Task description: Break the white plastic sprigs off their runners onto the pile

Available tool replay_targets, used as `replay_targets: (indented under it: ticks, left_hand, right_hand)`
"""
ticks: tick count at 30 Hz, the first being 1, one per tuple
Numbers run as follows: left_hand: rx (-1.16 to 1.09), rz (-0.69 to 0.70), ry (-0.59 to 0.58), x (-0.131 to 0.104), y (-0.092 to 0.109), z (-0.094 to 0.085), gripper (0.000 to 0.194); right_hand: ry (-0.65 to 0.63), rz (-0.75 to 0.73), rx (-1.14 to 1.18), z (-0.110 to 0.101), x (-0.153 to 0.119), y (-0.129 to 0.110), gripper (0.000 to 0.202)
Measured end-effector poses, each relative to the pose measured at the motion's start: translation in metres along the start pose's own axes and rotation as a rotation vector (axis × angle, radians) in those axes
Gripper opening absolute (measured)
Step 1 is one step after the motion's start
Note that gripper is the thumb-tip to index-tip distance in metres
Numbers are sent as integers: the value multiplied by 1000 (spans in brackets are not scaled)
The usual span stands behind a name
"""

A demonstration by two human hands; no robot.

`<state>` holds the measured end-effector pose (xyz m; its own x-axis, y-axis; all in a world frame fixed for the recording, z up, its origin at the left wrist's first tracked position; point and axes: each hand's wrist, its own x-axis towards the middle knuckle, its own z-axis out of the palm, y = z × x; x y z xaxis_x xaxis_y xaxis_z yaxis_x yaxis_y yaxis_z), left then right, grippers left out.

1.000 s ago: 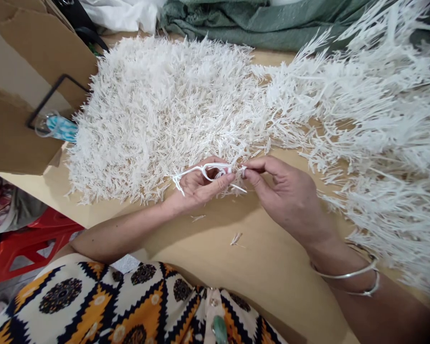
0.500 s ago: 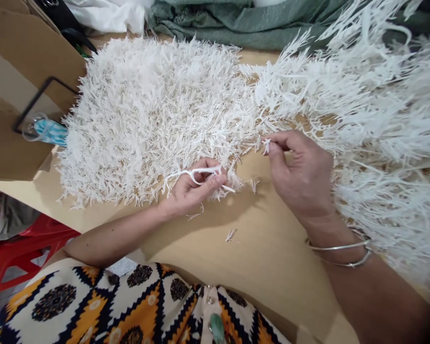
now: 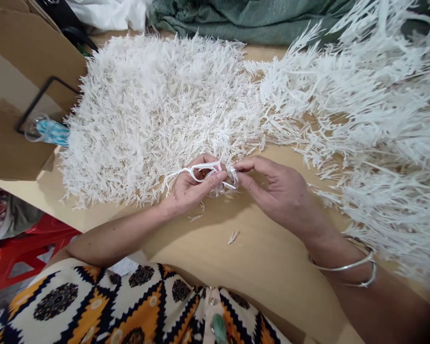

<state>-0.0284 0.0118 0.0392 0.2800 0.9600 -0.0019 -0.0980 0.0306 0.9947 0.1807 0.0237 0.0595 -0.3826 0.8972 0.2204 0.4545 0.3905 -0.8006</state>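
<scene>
My left hand (image 3: pixel 197 184) pinches a thin white plastic stem (image 3: pixel 204 166) with looping branches. Thumb and forefinger press on it near its right end. My right hand (image 3: pixel 275 191) is beside it, thumb and forefinger closed on a small white plastic sprig (image 3: pixel 232 173) close to the stem's tip. Whether sprig and stem are joined cannot be made out. Right behind both hands spreads a thick pile of short white sprigs (image 3: pixel 157 105). One loose sprig (image 3: pixel 233 237) lies on the tabletop in front of the hands.
Longer white branched stems (image 3: pixel 372 124) heap up on the right of the table (image 3: pixel 200 258). At the left stands a cardboard box (image 3: pixel 17 105), with a clear cup (image 3: pixel 39 129) holding something blue and white. Green cloth (image 3: pixel 229 21) lies along the back; a red stool (image 3: pixel 25 253) is below left.
My right hand has moved left and toward me from the pile's edge, bringing a small sprig to the stem. My left hand has stayed almost still.
</scene>
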Motion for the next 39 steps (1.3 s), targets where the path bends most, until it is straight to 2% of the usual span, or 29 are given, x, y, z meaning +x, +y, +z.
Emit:
replay_targets:
  ticks: [4,8,10,12,14,16,18,22,25,29,34,39]
  left_hand:
    - [-8,-35,-16,-1,-1,-1,26]
    - [1,-61,6,1,-4,-1,28]
    - [-17,-19,-12,1,-5,0,28]
    - [-48,53,-99,-2,-5,2,25]
    - [-63,92,-196,-6,-5,5,22]
    - [-81,74,-195,-9,-6,8,21]
    - [-106,63,-118,-8,-7,10,23]
    - [-54,70,25,-3,-6,8,27]
    - [-30,47,34,-1,-4,6,26]
    - [-12,74,48,-1,-3,4,22]
    - [-30,13,0,-3,-3,5,27]
    - [28,43,-8,-5,-8,7,28]
  right_hand:
    - [-5,36,-109,4,1,2,14]
    - [47,51,-212,10,4,7,14]
    - [62,120,-202,8,6,14,15]
    - [140,201,-194,2,9,24,18]
    - [276,240,-196,-5,10,34,19]
    - [322,238,-154,-9,9,41,16]
    - [266,199,-93,-7,8,40,18]
    - [205,57,-66,-3,6,22,30]
    - [79,22,-31,-6,4,11,29]
    - [-119,24,17,-8,0,7,21]
    - [-91,91,-23,-4,1,7,18]
    - [-23,145,-88,1,4,1,25]
